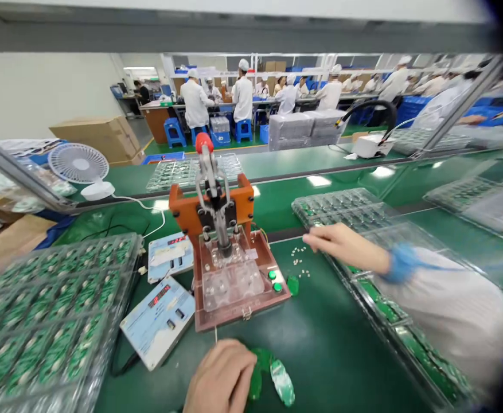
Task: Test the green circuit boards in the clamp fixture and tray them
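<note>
My left hand [221, 378] is at the bottom middle with its fingers curled, closed against the edge of a green circuit board [256, 383]. Another board with a pale, shiny surface [282, 383] lies just right of it. My right hand [341, 244] reaches in from the right, fingers pressed together near several tiny pale parts [298, 255] on the mat; what its fingertips hold, if anything, is hidden. Between and beyond my hands stands a test fixture [242, 318] with a red-knobbed toggle clamp [212, 195] over clear plates and two green buttons [275, 281].
Two counter boxes with red displays [159, 324] sit left of the fixture. Trays of green boards [40, 310] fill the left side; further trays [346, 206] run along the right under my forearm. A white fan [79, 166] stands behind. Co-workers [242, 94] are at far benches.
</note>
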`<state>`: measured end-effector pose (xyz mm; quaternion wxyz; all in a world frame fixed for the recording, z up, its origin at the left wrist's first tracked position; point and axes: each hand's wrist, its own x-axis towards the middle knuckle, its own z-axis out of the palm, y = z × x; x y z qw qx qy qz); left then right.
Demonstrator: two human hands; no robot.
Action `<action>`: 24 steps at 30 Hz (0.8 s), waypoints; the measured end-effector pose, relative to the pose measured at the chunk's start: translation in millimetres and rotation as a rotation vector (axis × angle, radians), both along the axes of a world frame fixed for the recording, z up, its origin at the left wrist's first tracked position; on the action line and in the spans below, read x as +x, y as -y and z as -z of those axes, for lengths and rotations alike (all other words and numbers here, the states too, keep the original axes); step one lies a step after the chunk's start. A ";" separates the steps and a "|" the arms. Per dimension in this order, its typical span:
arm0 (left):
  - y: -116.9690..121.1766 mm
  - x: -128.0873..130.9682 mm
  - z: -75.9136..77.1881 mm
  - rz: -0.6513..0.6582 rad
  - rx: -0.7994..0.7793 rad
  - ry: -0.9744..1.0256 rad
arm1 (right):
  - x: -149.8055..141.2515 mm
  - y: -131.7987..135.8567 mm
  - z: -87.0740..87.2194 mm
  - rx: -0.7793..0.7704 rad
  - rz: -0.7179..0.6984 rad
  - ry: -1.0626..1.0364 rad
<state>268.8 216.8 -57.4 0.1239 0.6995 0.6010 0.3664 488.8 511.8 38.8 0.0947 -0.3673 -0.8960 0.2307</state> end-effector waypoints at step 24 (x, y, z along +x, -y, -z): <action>14.3 -1.8 -3.9 0.118 -0.197 -0.236 | 5.6 176.1 92.1 0.058 -0.564 -0.050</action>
